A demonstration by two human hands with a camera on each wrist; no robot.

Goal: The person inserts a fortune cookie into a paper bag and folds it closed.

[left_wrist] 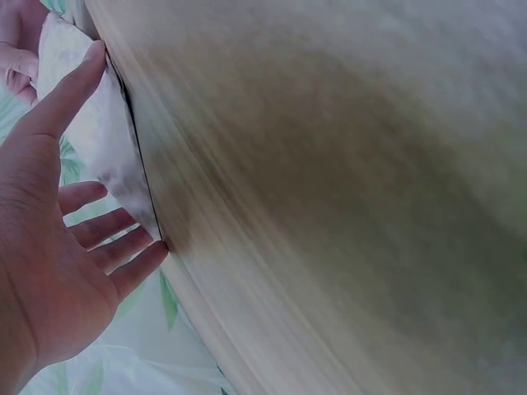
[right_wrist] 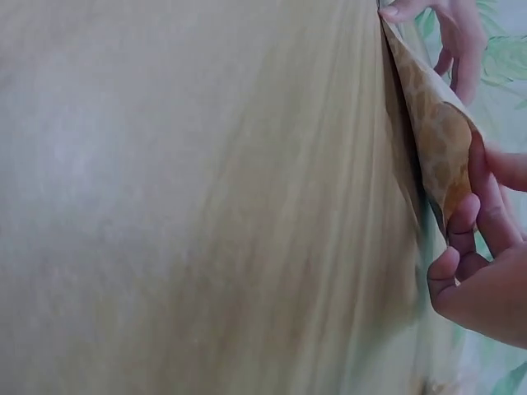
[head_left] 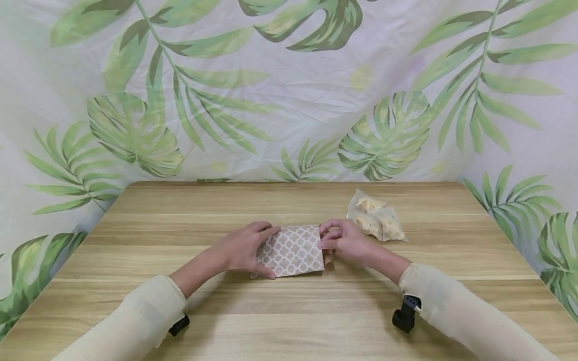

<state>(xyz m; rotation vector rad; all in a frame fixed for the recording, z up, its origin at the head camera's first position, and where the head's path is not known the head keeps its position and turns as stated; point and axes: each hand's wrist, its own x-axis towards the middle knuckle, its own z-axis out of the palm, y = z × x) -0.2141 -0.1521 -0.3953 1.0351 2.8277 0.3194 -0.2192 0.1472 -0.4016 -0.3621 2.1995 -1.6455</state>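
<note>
Paper bag (head_left: 292,250), patterned, flat at centre of wooden table (head_left: 289,311). Left hand (head_left: 244,248): fingers straight, pressing bag's left end down. Right hand (head_left: 345,240): fingers curled, pinching bag's right edge. Clear snack pouch (head_left: 376,216) just beyond, apart. Risk: crooked crease or torn edge if left-hand pressure slackens.

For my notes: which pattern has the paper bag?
Brown with white lattice pattern; head view shows it best.
</note>
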